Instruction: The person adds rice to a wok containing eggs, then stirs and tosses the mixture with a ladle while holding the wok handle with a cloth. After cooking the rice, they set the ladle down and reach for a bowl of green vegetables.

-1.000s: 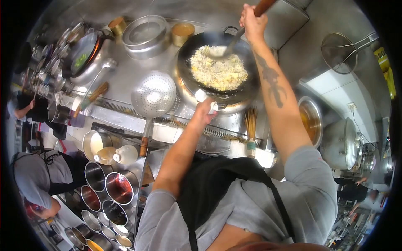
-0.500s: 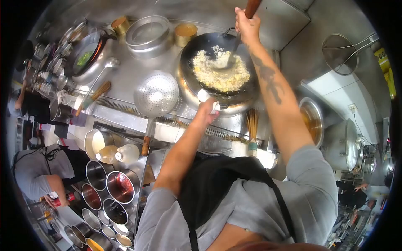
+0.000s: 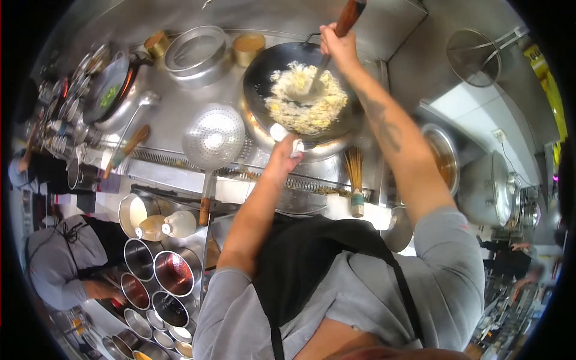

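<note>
Fried rice with yellow egg bits (image 3: 321, 111) lies in a black wok (image 3: 258, 81) on the stove. My left hand (image 3: 285, 155) is closed round a white cloth (image 3: 279, 132) at the wok's near rim. My right hand (image 3: 338, 45) grips the wooden handle of a ladle (image 3: 350, 17) above the wok's far right side. The ladle's metal head (image 3: 300, 91) is down in the rice. Left of the wok, a perforated strainer (image 3: 214, 135) rests on the steel counter, its wooden handle toward me.
A bamboo brush (image 3: 355, 180) stands near the wok's right front. Steel pots of sauces (image 3: 174, 273) and plastic bottles (image 3: 179, 224) are at lower left, beside a co-worker in grey (image 3: 54, 264). A second wok (image 3: 105, 90) with green pieces sits at upper left.
The ladle head has moved left through the rice, and its handle tilts differently. The view has shifted slightly. At the left, the co-worker's arm has moved toward the sauce pots.
</note>
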The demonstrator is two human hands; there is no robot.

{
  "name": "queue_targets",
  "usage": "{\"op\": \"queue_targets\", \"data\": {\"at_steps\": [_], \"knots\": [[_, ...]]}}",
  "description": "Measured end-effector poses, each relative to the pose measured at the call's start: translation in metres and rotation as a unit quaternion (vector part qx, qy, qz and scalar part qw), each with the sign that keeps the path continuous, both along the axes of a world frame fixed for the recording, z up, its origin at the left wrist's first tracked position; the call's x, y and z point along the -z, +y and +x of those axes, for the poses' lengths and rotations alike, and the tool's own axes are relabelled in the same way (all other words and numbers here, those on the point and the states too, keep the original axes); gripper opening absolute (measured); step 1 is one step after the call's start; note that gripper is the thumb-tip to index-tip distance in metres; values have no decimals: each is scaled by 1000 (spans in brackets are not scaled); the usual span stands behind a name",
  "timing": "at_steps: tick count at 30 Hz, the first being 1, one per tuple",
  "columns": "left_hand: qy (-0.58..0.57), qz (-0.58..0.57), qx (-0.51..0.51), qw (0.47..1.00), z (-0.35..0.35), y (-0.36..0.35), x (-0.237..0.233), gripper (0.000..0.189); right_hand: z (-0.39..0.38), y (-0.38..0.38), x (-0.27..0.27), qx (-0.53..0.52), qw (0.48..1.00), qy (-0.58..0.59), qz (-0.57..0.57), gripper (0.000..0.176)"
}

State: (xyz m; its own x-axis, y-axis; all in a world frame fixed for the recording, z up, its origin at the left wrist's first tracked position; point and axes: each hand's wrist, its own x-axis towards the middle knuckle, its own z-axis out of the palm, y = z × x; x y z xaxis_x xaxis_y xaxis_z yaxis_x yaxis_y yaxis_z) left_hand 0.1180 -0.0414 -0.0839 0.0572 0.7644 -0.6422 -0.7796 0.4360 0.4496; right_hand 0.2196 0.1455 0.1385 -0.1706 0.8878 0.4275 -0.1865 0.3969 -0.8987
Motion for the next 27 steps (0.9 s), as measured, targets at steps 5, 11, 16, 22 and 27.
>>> {"op": "queue_targets", "data": {"at_steps": [5, 11, 16, 22, 27], "knots": [[9, -21, -4, 1000, -2, 1, -22, 16, 37, -34, -42, 89, 995, -25, 25, 16], [-12, -12, 7, 1000, -3, 2, -12, 14, 80, -6, -49, 60, 996, -68, 1, 16], [-16, 24, 16, 999, 4, -19, -26, 12, 87, -20, 8, 113, 990, 51, -68, 13], [-22, -61, 46, 997, 44, -127, -147, 16, 89, -6, -105, 139, 974, 120, -132, 21], [98, 124, 61, 986, 24, -79, -71, 13, 36, -13, -48, 193, 979, 0, -63, 30]]}}
